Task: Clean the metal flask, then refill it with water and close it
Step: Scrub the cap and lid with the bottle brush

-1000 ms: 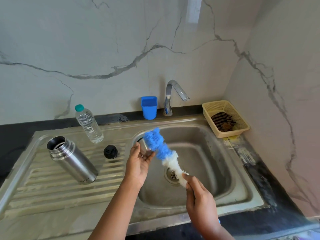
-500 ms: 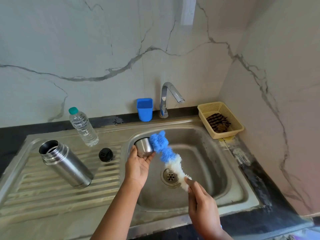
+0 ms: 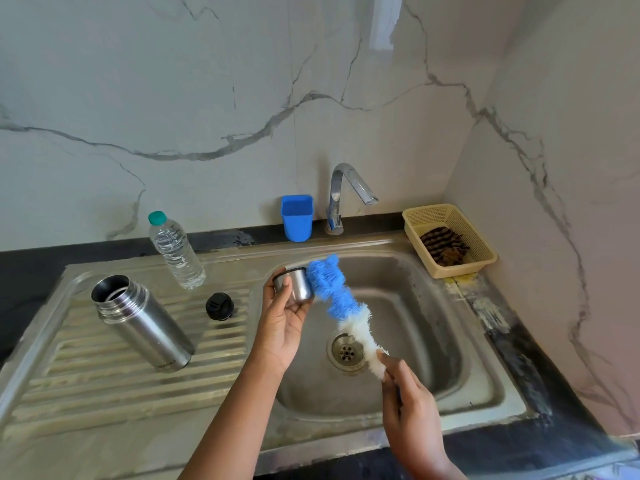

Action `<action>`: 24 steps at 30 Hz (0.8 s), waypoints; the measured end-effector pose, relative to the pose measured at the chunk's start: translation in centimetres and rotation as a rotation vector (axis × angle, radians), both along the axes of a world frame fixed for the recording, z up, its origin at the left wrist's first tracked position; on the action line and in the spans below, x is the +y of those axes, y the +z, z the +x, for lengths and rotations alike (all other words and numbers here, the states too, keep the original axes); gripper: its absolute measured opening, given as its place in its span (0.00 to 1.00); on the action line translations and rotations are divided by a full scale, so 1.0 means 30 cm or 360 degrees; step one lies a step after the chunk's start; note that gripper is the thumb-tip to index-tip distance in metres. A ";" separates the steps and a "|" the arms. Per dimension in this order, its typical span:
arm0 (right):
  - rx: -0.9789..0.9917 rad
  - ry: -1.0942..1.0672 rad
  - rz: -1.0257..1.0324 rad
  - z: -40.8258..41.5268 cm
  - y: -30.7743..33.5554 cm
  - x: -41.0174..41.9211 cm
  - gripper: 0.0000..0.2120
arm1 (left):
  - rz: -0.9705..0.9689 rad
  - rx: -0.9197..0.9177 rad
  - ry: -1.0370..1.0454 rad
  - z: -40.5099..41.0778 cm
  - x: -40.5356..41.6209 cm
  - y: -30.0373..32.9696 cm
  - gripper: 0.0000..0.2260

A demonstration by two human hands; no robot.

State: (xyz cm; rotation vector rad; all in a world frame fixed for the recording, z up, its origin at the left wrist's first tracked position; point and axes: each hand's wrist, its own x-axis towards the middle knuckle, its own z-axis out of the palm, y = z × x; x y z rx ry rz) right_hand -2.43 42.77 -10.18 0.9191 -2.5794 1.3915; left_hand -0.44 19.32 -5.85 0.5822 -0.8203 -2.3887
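Your left hand [image 3: 282, 327] holds the small steel cap cup [image 3: 294, 285] over the left edge of the sink basin [image 3: 433, 327], thumb on the near side of the rim and fingers curled under and behind it, so the cup is pinched on its side with the open mouth turned toward the left. Your right hand [image 3: 410, 415] grips the bottle brush [image 3: 341, 308] low on its handle, fingers wrapped tight around the stem just beneath the white bristles. The brush slants up and to the left from that hand, white bristles near your fingers, blue bristles at the tip, and the blue part lies against the closed end of the cup rather than inside it.

The metal flask [image 3: 142, 322] stands on the ribbed drainboard [image 3: 86, 368] to the left of the basin, open at the top, with its threaded neck bare. Its black stopper [image 3: 219, 305] sits on the drainboard between the flask and your left hand, apart from both. A clear plastic water bottle [image 3: 175, 251] with a green cap stands behind the stopper at the back of the drainboard.

At the back of the sink, a blue plastic cup [image 3: 297, 218] stands just left of the chrome tap [image 3: 346, 194]. A yellow mesh basket [image 3: 450, 239] sits on the counter at the basin's far right corner with a dark striped scrubber inside. The drain [image 3: 346, 349] shows below the brush
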 end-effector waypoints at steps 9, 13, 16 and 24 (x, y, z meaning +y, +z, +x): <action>0.0041 -0.0032 -0.0058 -0.004 0.006 0.010 0.25 | 0.0159 -0.0163 0.0001 0.010 0.037 0.016 0.13; 0.0133 0.0007 -0.0021 0.006 -0.002 0.031 0.25 | 0.0222 -0.0062 -0.0007 0.012 0.036 0.024 0.23; 0.0170 0.0081 -0.0019 0.020 0.012 0.035 0.23 | 0.0137 -0.0044 -0.0004 0.010 0.034 0.032 0.25; 0.0082 -0.0010 -0.0028 0.016 0.009 0.045 0.25 | 0.0081 -0.0034 -0.0029 0.025 0.050 0.018 0.21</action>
